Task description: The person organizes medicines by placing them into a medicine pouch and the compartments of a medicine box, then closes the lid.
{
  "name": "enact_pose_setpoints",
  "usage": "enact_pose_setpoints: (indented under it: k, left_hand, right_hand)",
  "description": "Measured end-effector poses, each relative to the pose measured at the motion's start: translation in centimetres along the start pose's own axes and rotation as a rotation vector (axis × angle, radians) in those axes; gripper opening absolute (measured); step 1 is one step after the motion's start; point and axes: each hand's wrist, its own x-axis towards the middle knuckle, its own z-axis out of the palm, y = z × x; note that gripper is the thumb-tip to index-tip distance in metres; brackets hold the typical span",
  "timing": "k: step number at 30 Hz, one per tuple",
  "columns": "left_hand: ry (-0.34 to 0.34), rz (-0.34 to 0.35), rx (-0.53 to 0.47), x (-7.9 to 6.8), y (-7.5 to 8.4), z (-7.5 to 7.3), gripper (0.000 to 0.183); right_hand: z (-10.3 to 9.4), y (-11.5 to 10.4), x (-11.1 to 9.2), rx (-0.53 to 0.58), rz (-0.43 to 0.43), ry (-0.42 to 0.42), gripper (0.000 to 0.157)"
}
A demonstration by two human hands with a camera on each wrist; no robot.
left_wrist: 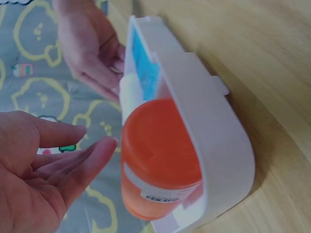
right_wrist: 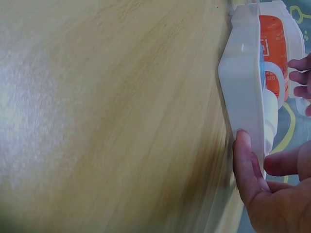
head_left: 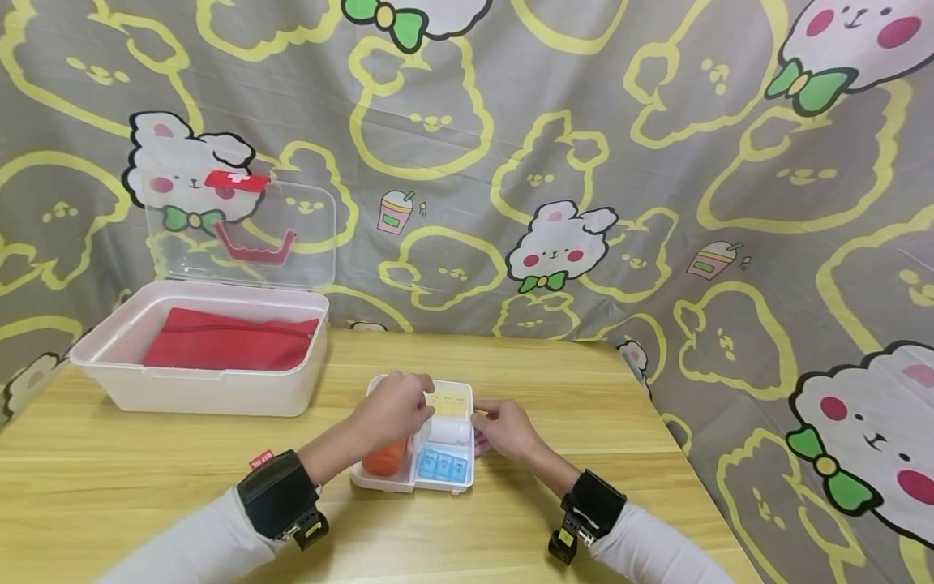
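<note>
A shallow white case (head_left: pixel 387 487) sits on the wooden table. An orange bottle (head_left: pixel 385 459) lies in its left part. To the right are a blue lidded pill organizer (head_left: pixel 443 466), a small white bottle (head_left: pixel 448 431) and a yellow pill organizer (head_left: pixel 448 402). My left hand (head_left: pixel 394 411) hovers over the case's left side, covering part of it; the left wrist view shows its fingers (left_wrist: pixel 82 167) loosely bent and holding nothing, beside the orange bottle (left_wrist: pixel 155 141). At the right wall, my right hand (head_left: pixel 505 426) grips the case edge, with fingers (right_wrist: pixel 245 167) against the outer side and thumb at the rim.
A translucent white box (head_left: pixel 212 393) stands at the back left with its clear lid (head_left: pixel 175 255) raised. Inside lies a red zippered pouch (head_left: pixel 229 341). A patterned curtain (head_left: pixel 452 268) hangs behind the table and along its right side.
</note>
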Motion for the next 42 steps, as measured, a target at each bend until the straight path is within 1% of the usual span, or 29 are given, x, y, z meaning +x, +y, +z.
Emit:
enact_pose_setpoints:
  k: [2,4,12,18,20,27,32,37,42]
  left_hand:
    - [-0.008,0.012,0.02,-0.1,0.0,0.2,0.012]
    - [-0.016,0.004,0.034,-0.2,-0.1,0.4,0.009]
    - [-0.039,-0.08,0.055,-0.1,-0.4,0.6,0.014]
    - [-0.064,-0.128,0.017,-0.1,-0.4,0.9,0.018]
    - [-0.07,-0.133,0.008,-0.1,-0.5,1.0,0.02]
    - [-0.068,-0.108,0.02,-0.1,-0.7,1.5,0.026]
    - [-0.076,-0.122,0.047,0.1,-0.9,1.7,0.025]
    - [-0.089,-0.138,0.073,0.3,-0.9,1.6,0.028]
    - [-0.113,-0.164,0.076,0.5,-0.8,1.6,0.027]
  right_hand:
    - [0.0,0.0,0.0,0.0,-0.003,-0.002,0.042]
    - [0.0,0.1,0.0,-0.001,-0.006,-0.005,0.042]
    - [0.0,0.2,0.1,-0.002,-0.012,-0.009,0.042]
    - [0.1,0.1,0.0,0.002,-0.01,-0.007,0.041]
    - [0.1,0.0,-0.1,0.003,-0.01,-0.006,0.041]
    - [0.1,0.0,-0.1,0.005,-0.009,-0.006,0.042]
    - [0.1,0.1,-0.1,0.004,-0.018,-0.01,0.042]
    - [0.0,0.1,0.0,0.001,-0.019,-0.016,0.041]
    - [0.0,0.1,0.0,-0.005,-0.016,-0.015,0.041]
